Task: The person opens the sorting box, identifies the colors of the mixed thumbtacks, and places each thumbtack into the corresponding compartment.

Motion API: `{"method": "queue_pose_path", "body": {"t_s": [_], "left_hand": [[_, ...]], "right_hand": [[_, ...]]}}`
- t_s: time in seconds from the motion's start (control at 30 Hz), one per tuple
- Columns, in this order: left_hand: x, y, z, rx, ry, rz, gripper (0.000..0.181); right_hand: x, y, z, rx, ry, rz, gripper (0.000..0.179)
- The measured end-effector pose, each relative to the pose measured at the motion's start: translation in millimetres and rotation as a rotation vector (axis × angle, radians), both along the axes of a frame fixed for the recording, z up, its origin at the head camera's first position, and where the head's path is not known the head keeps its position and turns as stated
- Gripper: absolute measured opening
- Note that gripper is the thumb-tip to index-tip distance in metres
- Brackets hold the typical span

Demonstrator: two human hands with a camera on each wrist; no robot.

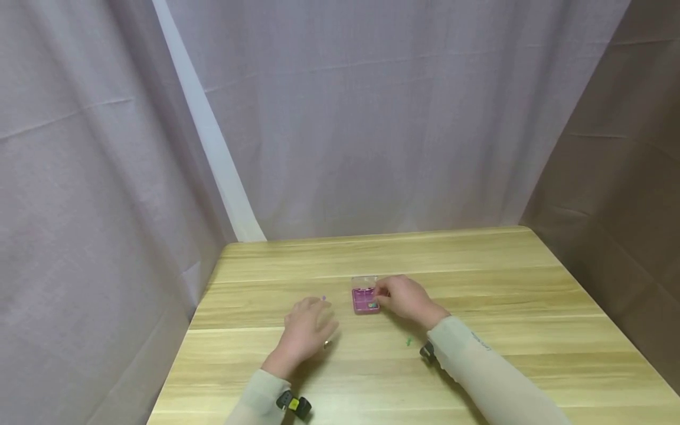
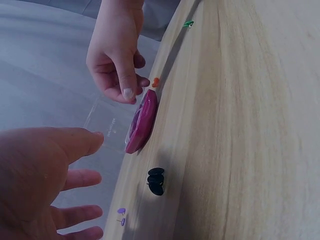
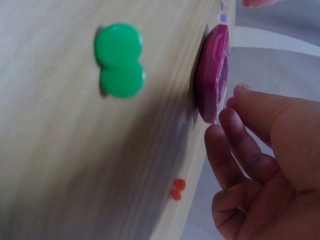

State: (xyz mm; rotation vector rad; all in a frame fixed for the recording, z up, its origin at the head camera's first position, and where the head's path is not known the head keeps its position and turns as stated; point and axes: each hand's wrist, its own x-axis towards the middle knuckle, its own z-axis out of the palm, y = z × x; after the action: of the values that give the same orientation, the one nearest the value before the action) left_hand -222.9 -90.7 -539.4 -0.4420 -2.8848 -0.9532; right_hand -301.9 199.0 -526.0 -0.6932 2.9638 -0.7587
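Observation:
A small pink compartment box (image 1: 366, 311) stands on the table with its clear lid (image 1: 364, 280) raised at the back. Green and bluish bits (image 1: 372, 305) lie in its front right compartment. My right hand (image 1: 406, 298) is at the box's right edge, thumb and fingertips close together over it; I cannot tell whether they pinch anything. Left of the box hovers my left hand (image 1: 307, 330), fingers spread and slightly blurred, holding nothing. Near it are several black thumbtacks (image 2: 156, 181) in a cluster and two purple thumbtacks (image 2: 121, 211).
Two green thumbtacks (image 3: 120, 60) lie on the table, near the right wrist. Orange thumbtacks (image 3: 178, 190) sit to the right of the box, hidden by the right hand in the head view. Grey curtains (image 1: 372, 118) hang behind and beside the wooden table (image 1: 478, 260).

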Motion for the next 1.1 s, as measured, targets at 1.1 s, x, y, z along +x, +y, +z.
{"method": "queue_pose_path", "body": {"t_s": [1.1], "left_hand": [[2.8, 8.2, 4.6, -0.013, -0.031, -0.022, 0.055]], "right_hand": [[71.9, 74.7, -0.4, 0.032, -0.061, 0.232, 0.014]]}}
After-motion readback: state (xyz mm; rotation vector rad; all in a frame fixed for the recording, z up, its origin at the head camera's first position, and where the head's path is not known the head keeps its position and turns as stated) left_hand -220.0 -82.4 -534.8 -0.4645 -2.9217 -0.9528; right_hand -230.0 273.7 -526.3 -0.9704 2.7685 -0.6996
